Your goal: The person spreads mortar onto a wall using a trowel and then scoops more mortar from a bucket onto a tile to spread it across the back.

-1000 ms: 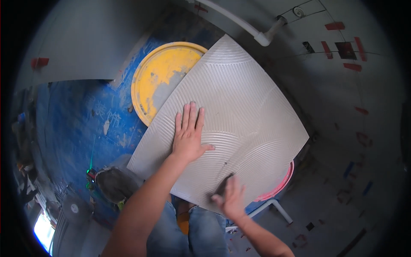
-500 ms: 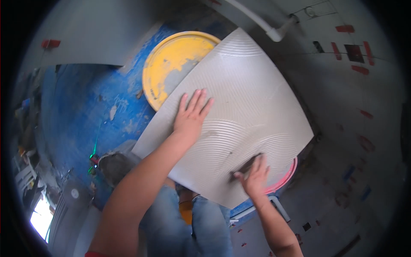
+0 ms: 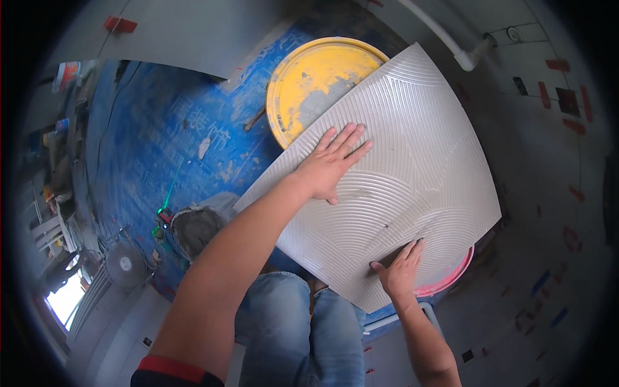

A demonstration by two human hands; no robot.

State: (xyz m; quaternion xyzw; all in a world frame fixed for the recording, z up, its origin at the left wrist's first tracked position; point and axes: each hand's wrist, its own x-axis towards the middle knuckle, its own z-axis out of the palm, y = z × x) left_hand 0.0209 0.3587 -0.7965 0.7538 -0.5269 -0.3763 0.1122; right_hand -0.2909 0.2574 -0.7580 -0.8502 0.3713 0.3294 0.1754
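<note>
A large pale grey square tile lies tilted cornerwise before me, its upper face covered with combed, curved ridges. On its left part my left hand rests flat, fingers spread and thumb out. My right hand is at the tile's lower right edge, fingers stretched out and thumb apart, with a dark patch beside it on the ridged face. Neither hand grips anything. Under the upper left edge shows a round yellow lid smeared with grey. A pink rim of a round container peeks out below the right edge.
Blue printed floor covering spreads to the left. On it stand a grey-crusted bucket and a small device giving green light. A white pipe juts from the wall at upper right. Red tile wedges dot the walls.
The whole view has shifted, so the tile and lid appear farther right. My left hand's thumb now shows spread out. Both hands remain on the tile.
</note>
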